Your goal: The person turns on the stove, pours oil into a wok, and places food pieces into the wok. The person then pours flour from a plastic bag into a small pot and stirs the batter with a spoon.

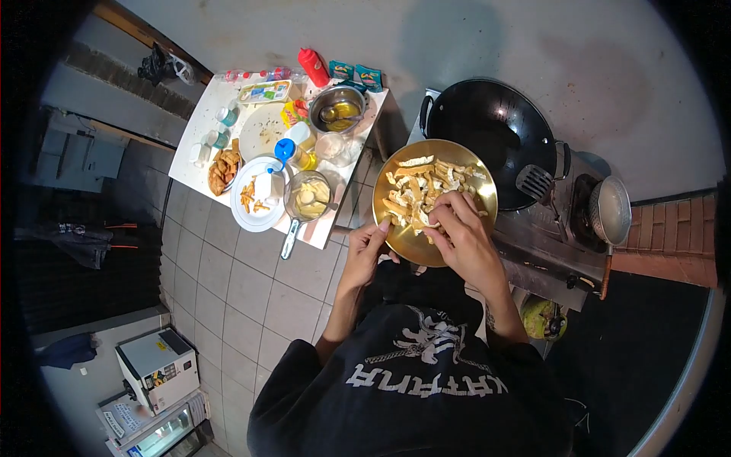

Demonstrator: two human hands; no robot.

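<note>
A round gold-coloured pan (pixel 403 247) holds a heap of pale and brown strips of food (pixel 415 190). At the pan's lower left rim, my left hand (pixel 368 247) is closed, its thumb and fingers gripping the edge. My right hand (pixel 463 232) reaches over the pan from the lower right, its fingers bent and pinching a strip in the heap. Just behind the pan stands a large black wok (pixel 487 114) on the stove, with a slotted spatula (pixel 534 181) lying across its right side.
At the left, a white table (pixel 190 164) bears a steel bowl (pixel 324 99), a red bottle (pixel 313 67), a white plate (pixel 255 221), fried pieces (pixel 223 171) and a handled pan (pixel 293 217). A metal strainer (pixel 610 211) sits right of the stove (pixel 533 263).
</note>
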